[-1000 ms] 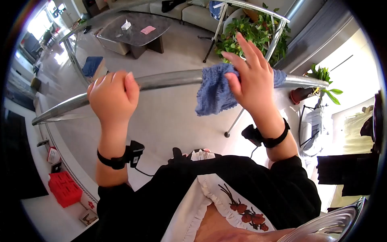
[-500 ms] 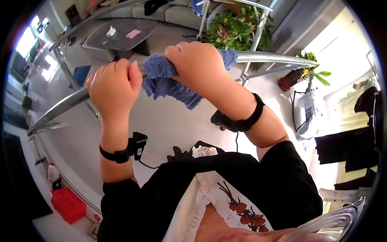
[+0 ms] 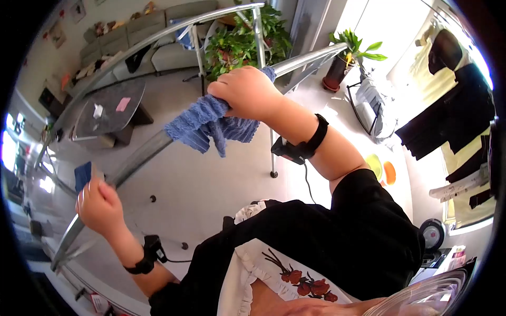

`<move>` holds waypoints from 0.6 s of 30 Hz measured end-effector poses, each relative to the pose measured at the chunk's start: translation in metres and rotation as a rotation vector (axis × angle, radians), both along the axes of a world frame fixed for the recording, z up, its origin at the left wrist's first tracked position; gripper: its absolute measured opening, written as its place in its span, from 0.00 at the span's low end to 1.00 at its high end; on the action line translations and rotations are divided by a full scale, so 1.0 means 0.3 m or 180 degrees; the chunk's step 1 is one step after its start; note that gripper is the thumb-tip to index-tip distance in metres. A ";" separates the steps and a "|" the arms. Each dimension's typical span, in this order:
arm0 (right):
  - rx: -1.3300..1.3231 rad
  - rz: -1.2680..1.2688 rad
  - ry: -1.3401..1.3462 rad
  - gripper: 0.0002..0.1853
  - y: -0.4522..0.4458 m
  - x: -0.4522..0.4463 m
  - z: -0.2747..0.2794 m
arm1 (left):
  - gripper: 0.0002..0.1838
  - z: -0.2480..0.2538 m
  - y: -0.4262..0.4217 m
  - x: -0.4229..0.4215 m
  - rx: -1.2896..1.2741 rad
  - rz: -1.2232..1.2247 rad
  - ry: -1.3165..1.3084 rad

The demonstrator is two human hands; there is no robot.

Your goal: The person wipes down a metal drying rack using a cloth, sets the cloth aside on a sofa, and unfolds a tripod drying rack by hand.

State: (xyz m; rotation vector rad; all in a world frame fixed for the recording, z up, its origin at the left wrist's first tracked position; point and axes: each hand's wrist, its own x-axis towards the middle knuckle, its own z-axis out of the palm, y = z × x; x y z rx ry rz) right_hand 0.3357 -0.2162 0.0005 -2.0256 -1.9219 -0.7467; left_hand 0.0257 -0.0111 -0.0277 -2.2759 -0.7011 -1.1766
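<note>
Blue fluffy ribbed cloth (image 3: 197,116) lies folded over the shiny round metal rail (image 3: 142,155), under my right hand (image 3: 245,92) and showing on both sides of it, with loose folds hanging below. I have that hand clamped on the cloth and the bar together, its fingers curled over the far side. My left hand (image 3: 100,208) is closed around the same rail, well apart from the cloth. To handle this well, I judge that the right palm wants even, moderate pressure, the fabric snug around the curve and the wrist in line with the bar. The hanging folds could bunch or drag if the grip loosens, and the left hand's hold should steady the frame.

The rail looks smooth and reflective, slanting up from the left hand past the right. Below the hands is a pale, glossy floor (image 3: 211,189) with a dark caster (image 3: 273,174). Beyond the right hand I see a bushy green plant (image 3: 232,50) and a grey sofa (image 3: 174,60); beyond the left, a dark stone-look table (image 3: 110,118). Black clothes (image 3: 440,110) hang far to the right hand's right.
</note>
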 end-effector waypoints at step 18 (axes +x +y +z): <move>0.0074 -0.0840 0.0858 0.17 -0.494 0.761 0.100 | 0.14 -0.006 0.011 -0.021 -0.0044 -0.0087 -0.0135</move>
